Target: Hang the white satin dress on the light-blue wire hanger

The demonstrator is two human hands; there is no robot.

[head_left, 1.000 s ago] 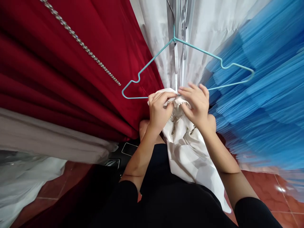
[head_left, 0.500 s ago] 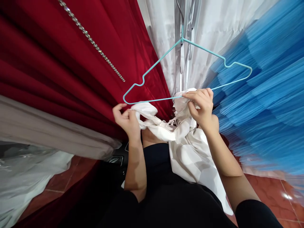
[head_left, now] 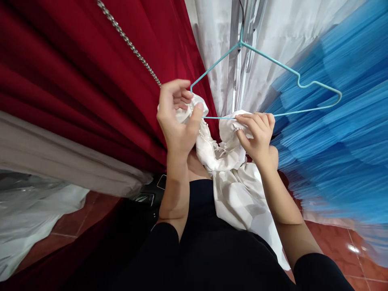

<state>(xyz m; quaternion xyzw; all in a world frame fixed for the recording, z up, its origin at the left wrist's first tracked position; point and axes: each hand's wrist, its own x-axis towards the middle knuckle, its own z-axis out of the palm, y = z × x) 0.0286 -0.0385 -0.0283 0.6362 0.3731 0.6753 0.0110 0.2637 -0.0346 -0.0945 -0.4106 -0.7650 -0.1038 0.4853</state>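
A light-blue hanger (head_left: 268,60) hangs in front of me, its hook end at a metal rail. A white garment (head_left: 233,194) with pearl-like beaded trim bunches below it and trails down over my lap to the right. My left hand (head_left: 177,127) is curled round one gathered side of the garment at the hanger's left end, hiding that end; its thumb presses on the white cloth. With fingers over the hanger's bottom bar and the thumb under, my right hand (head_left: 256,131) pinches the garment's other side against the bar.
Red draped fabric (head_left: 127,93) with a rhinestone strip (head_left: 130,42) hangs on the left. Blue layered tulle (head_left: 330,133) fills the right side. White cloth and a metal upright (head_left: 235,68) stand behind the hanger. Red tiles (head_left: 330,242) cover the floor.
My left hand has risen and moved right, bringing its side of the white garment up to the hanger's left end. My right hand keeps its hold at the bottom bar.
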